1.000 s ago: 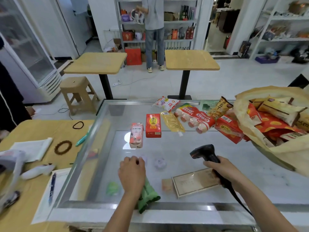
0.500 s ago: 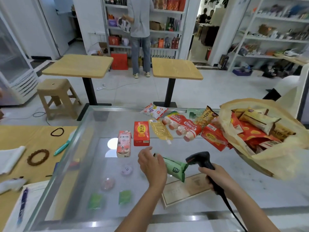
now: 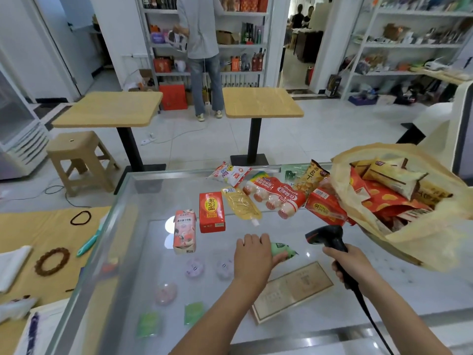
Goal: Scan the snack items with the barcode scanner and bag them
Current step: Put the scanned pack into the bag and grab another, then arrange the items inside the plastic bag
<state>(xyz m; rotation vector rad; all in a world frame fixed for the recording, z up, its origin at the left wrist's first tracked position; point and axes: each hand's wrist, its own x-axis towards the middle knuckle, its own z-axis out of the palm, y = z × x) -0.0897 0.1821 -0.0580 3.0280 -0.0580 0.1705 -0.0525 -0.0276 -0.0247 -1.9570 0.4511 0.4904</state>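
Pale green on the snack packet (image 3: 282,249), darker green at its end. Black all over the barcode scanner (image 3: 325,238) and its cable (image 3: 367,311). Pale translucent yellow for the plastic bag (image 3: 422,242); inside, red packets (image 3: 378,198) dotted with orange-yellow ovals and a cream wrapper (image 3: 391,175) edged in brown. Red drink carton (image 3: 212,212) with a yellow oval label. Pink, white and red on the juice carton (image 3: 184,231). Clear yellow pouch (image 3: 240,203) with a white spout. Red-and-white sausage pack (image 3: 275,198), pale pink inside. Yellow snack bag (image 3: 311,176) with dark lettering. Red box (image 3: 325,208) with yellow print. Light wood tables (image 3: 110,108) on black legs. Beige stool (image 3: 76,155). Brown bead bracelet (image 3: 52,261), black hair tie (image 3: 80,217).
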